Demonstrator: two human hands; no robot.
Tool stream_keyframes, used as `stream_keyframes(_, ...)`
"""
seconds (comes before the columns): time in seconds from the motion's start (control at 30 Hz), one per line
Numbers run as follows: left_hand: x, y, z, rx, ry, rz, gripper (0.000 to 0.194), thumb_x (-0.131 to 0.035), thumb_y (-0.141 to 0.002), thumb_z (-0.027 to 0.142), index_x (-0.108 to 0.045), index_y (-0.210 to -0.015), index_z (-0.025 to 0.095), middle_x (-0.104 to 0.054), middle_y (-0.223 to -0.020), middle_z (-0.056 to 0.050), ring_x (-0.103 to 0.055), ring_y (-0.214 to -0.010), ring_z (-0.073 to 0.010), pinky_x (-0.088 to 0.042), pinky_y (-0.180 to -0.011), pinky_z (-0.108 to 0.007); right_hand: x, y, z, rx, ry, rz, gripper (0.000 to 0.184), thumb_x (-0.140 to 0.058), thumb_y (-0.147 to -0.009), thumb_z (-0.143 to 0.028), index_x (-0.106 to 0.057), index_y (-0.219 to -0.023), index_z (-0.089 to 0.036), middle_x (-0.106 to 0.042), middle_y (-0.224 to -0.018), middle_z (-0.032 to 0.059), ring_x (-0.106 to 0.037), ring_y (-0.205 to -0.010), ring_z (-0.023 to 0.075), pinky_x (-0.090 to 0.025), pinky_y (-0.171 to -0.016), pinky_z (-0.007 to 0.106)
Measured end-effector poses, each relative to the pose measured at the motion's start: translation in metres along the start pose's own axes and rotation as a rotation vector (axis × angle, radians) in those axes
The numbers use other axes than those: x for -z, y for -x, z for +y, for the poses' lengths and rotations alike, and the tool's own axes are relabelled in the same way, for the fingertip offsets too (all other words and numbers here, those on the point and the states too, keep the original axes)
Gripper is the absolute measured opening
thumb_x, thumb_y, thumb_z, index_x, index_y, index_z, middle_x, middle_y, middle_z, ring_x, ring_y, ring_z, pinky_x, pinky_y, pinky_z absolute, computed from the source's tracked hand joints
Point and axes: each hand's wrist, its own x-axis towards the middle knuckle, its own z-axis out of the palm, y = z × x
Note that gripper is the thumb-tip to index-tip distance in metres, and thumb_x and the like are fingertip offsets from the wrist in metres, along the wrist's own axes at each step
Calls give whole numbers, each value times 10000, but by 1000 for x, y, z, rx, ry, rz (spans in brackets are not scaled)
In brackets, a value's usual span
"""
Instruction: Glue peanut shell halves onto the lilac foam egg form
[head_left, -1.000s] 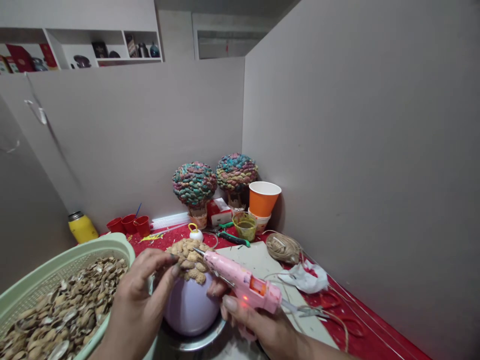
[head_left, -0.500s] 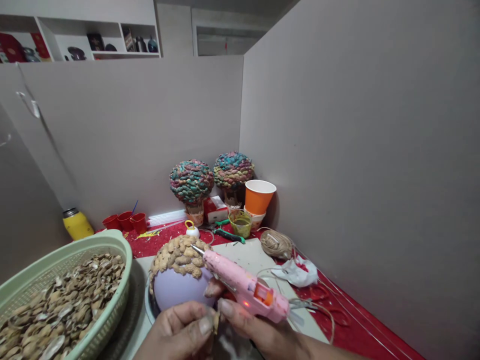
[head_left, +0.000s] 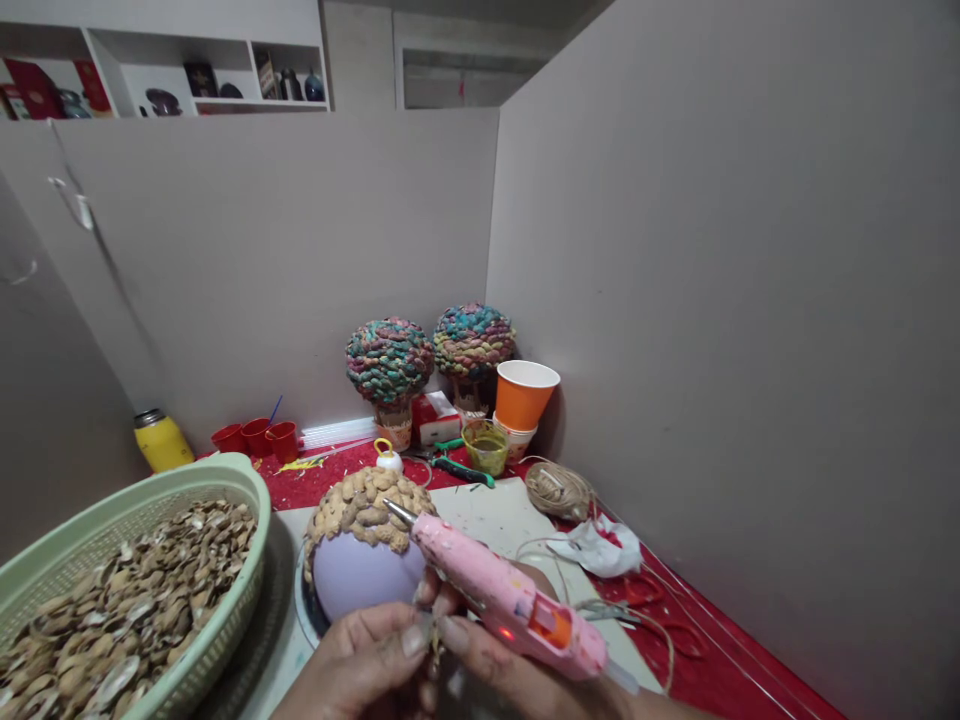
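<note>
Between the fingertips of my left hand (head_left: 367, 650) a small piece of peanut shell (head_left: 435, 645) is pinched. My right hand (head_left: 502, 665) is closed around a pink hot glue gun (head_left: 499, 590), its red light lit, while its thumb and fingertip also touch the shell piece. The gun's metal nozzle points up and left, in front of a purple ball (head_left: 365, 580) whose top is covered with peanut shells (head_left: 371, 505). The ball rests in a round dish, partly hidden behind my left hand.
A green basket (head_left: 259, 500) of peanut shells stands at the left. Behind are two coloured shell-covered trees (head_left: 390, 360), orange paper cups (head_left: 525, 395), red cups (head_left: 281, 440), pliers (head_left: 465, 472) and a yellow bottle (head_left: 163, 442). Twine (head_left: 559, 490) lies right, beside the grey partition (head_left: 720, 350).
The view has shifted slightly, so things sit a little farther right. The glue gun has moved slightly right and down with my right hand. Both hands stay together at the shell piece.
</note>
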Motion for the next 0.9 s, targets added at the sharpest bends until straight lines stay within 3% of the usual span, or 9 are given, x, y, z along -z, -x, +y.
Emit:
stream_keyframes(0.17,4,-2,-2,13,-17,-49,331,-885,-634,361,-696,-707,98,-603,-591,-13,-544,-521,-72,-399,-565,-188,2,0,-3,22,44,-29,303,-624,-875,-504,-668,-889,-204,-627,-881,60,-632,-784,204,-548,-733,319)
stream_keyframes(0.47,0,1,0,11,1,-54,293,-906,-604,316,-713,-674,107,-612,-592,-7,-528,-520,-63,-387,-553,-176,2,2,-13,58,75,-13,320,-634,-873,-517,-687,-905,-203,-650,-899,69,-644,-825,211,-550,-766,313)
stream_keyframes(0.67,-2,3,2,5,-23,-42,315,-911,-585,331,-703,-665,109,-570,-571,3,-493,-512,-67,-369,-542,-187,2,3,-7,75,41,-26,300,-637,-873,-504,-668,-895,-206,-641,-905,64,-630,-844,206,-539,-801,318)
stream_keyframes(0.77,-7,8,11,-38,-44,-21,308,-902,-601,325,-692,-654,106,-547,-573,5,-483,-535,-78,-380,-559,-201,4,3,-2,2,-29,-10,349,-634,-859,-552,-654,-951,-215,-625,-886,48,-609,-807,197,-536,-758,317)
stream_keyframes(0.9,-11,16,28,-184,-80,18,258,-849,-685,293,-675,-642,107,-541,-603,2,-474,-583,-90,-404,-594,-209,12,3,1,-34,-13,6,396,-607,-860,-602,-649,-997,-233,-633,-852,41,-599,-894,230,-511,-865,382)
